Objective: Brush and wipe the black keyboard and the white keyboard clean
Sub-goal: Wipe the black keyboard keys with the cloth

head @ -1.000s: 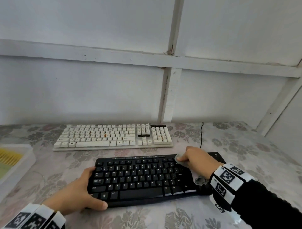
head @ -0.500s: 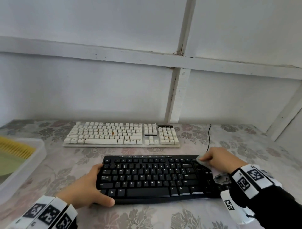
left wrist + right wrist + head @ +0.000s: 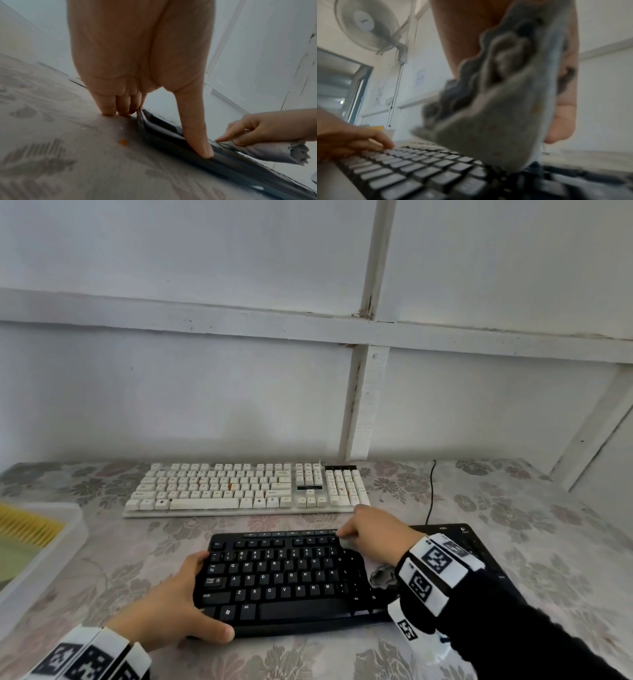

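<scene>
Pinching a soft grey cloth (image 3: 267, 151), the right hand (image 3: 373, 534) wipes the black keyboard's (image 3: 281, 580) top row; the left hand (image 3: 171, 607) clasps its light, rigid left edge, likely preventing sliding.

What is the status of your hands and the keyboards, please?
Left hand grips black keyboard edge. Right hand pinches grey cloth on its top row. White keyboard untouched, nothing obstructing.

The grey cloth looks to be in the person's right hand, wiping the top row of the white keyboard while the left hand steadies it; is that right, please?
Not quite: the grey cloth in the right hand is wiping the top row of the black keyboard, which the left hand steadies. The head view shows the white keyboard untouched behind.
</scene>
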The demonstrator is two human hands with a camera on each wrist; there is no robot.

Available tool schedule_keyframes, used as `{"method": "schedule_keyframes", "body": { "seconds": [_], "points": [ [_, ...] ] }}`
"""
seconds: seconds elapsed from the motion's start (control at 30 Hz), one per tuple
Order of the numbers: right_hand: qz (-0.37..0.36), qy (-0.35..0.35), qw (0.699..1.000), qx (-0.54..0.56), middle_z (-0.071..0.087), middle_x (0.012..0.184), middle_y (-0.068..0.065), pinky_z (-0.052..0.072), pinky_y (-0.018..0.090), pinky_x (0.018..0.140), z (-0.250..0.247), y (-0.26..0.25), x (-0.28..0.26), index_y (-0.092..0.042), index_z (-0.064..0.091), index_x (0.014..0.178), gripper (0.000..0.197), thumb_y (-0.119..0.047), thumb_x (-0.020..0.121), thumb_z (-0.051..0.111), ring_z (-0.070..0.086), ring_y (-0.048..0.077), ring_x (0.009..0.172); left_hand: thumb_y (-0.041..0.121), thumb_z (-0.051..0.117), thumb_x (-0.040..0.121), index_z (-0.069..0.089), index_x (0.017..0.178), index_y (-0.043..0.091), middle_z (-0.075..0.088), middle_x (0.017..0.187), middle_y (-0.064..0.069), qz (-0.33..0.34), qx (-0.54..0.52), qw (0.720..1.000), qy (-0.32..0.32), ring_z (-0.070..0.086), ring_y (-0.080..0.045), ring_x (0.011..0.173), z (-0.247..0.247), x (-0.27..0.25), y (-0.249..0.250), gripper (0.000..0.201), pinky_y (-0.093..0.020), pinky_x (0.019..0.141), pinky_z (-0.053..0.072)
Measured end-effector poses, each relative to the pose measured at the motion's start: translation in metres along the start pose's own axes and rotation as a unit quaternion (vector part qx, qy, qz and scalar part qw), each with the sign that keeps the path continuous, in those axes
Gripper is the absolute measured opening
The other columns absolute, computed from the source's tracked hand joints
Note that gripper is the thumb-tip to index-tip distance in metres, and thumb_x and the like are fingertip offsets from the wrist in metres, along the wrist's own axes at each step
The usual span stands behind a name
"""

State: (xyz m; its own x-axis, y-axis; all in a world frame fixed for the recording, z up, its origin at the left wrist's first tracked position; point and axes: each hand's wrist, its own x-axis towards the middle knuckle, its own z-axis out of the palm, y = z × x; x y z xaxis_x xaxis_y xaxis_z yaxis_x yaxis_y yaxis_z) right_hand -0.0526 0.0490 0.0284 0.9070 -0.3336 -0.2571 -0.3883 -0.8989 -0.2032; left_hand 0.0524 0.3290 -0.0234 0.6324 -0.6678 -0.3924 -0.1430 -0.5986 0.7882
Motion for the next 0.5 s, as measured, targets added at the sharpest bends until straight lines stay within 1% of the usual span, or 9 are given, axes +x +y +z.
{"method": "schedule_keyframes", "body": {
  "seconds": [0.03, 0.07, 0.13, 0.17, 0.3, 0.37, 0.43, 0.47, 0.5],
  "points": [
    [0.009, 0.001, 1.000, 0.005, 0.056, 0.119, 0.001, 0.043, 0.024, 0.090, 0.002, 0.005, 0.002, -0.015, 0.062, 0.123, 0.031, -0.022, 0.094, 0.054, 0.059, 0.019, 0.102, 0.048, 0.092, 0.017, 0.014, 0.143, 0.026, 0.049, 0.115, 0.022, -0.001, -0.001, 1.000, 0.000, 0.052, -0.002, 0.107, -0.001, 0.000, -0.001, 0.150, -0.018, 0.085, 0.041],
    [0.011, 0.005, 1.000, 0.008, 0.058, 0.106, -0.002, 0.043, 0.020, 0.079, 0.003, 0.013, 0.002, -0.011, 0.063, 0.120, 0.031, -0.023, 0.093, 0.054, 0.060, 0.014, 0.089, 0.053, 0.091, 0.011, 0.014, 0.143, 0.026, 0.049, 0.115, 0.023, 0.001, -0.002, 1.000, -0.002, 0.052, -0.003, 0.107, -0.001, 0.000, -0.001, 0.155, -0.018, 0.086, 0.041],
    [0.012, 0.028, 1.000, 0.007, 0.048, 0.080, -0.006, 0.035, 0.012, 0.058, 0.004, 0.030, -0.005, -0.005, 0.067, 0.109, 0.028, -0.021, 0.091, 0.055, 0.047, 0.005, 0.064, 0.060, 0.086, 0.006, 0.014, 0.143, 0.027, 0.048, 0.115, 0.023, 0.004, -0.002, 1.000, 0.001, 0.052, -0.003, 0.108, -0.001, 0.001, -0.002, 0.159, -0.020, 0.089, 0.040],
    [0.017, 0.043, 0.999, -0.001, 0.042, 0.074, -0.008, 0.031, 0.012, 0.053, 0.003, 0.038, -0.009, -0.002, 0.066, 0.105, 0.027, -0.021, 0.091, 0.054, 0.042, 0.005, 0.059, 0.060, 0.086, 0.005, 0.014, 0.143, 0.027, 0.049, 0.115, 0.023, 0.004, -0.002, 1.000, 0.001, 0.052, -0.002, 0.107, -0.001, 0.001, -0.002, 0.159, -0.020, 0.088, 0.040],
    [0.034, 0.058, 0.998, -0.022, 0.037, 0.069, -0.007, 0.030, 0.015, 0.051, -0.005, 0.070, -0.026, -0.005, 0.068, 0.100, 0.037, -0.036, 0.095, 0.048, 0.040, 0.004, 0.057, 0.061, 0.085, 0.004, 0.014, 0.143, 0.026, 0.048, 0.115, 0.024, 0.008, -0.003, 1.000, -0.001, 0.052, -0.001, 0.106, -0.001, 0.001, -0.002, 0.160, -0.018, 0.085, 0.040],
    [0.050, 0.060, 0.996, -0.035, 0.038, 0.067, -0.006, 0.032, 0.015, 0.055, -0.010, 0.082, -0.029, -0.007, 0.070, 0.096, 0.037, -0.036, 0.096, 0.048, 0.041, 0.007, 0.059, 0.059, 0.086, 0.004, 0.014, 0.143, 0.026, 0.047, 0.114, 0.024, 0.006, -0.003, 1.000, -0.006, 0.051, 0.000, 0.104, -0.001, 0.001, -0.001, 0.160, -0.015, 0.080, 0.039],
    [0.082, 0.059, 0.994, -0.039, 0.041, 0.061, -0.005, 0.033, 0.018, 0.057, -0.014, 0.096, -0.032, -0.009, 0.068, 0.076, 0.036, -0.031, 0.096, 0.048, 0.040, 0.011, 0.056, 0.058, 0.086, 0.005, 0.015, 0.142, 0.027, 0.047, 0.114, 0.025, 0.005, 0.000, 1.000, -0.010, 0.051, 0.002, 0.102, 0.000, 0.000, 0.000, 0.158, -0.010, 0.076, 0.038],
    [0.107, 0.058, 0.992, -0.038, 0.040, 0.058, -0.003, 0.032, 0.020, 0.055, -0.016, 0.101, -0.033, -0.014, 0.062, 0.063, 0.038, -0.027, 0.096, 0.048, 0.036, 0.012, 0.053, 0.057, 0.087, 0.006, 0.015, 0.141, 0.028, 0.047, 0.113, 0.025, 0.004, 0.004, 1.000, -0.010, 0.051, 0.002, 0.102, 0.000, 0.000, 0.000, 0.156, -0.010, 0.075, 0.038],
    [0.126, 0.057, 0.990, -0.038, 0.035, 0.057, 0.000, 0.029, 0.022, 0.053, -0.020, 0.104, -0.035, -0.005, 0.040, 0.063, 0.037, -0.021, 0.095, 0.048, 0.031, 0.014, 0.052, 0.053, 0.090, 0.009, 0.015, 0.140, 0.028, 0.047, 0.113, 0.024, 0.003, 0.008, 1.000, -0.008, 0.051, 0.001, 0.103, 0.000, 0.001, 0.000, 0.153, -0.011, 0.075, 0.038]
  ]
}}
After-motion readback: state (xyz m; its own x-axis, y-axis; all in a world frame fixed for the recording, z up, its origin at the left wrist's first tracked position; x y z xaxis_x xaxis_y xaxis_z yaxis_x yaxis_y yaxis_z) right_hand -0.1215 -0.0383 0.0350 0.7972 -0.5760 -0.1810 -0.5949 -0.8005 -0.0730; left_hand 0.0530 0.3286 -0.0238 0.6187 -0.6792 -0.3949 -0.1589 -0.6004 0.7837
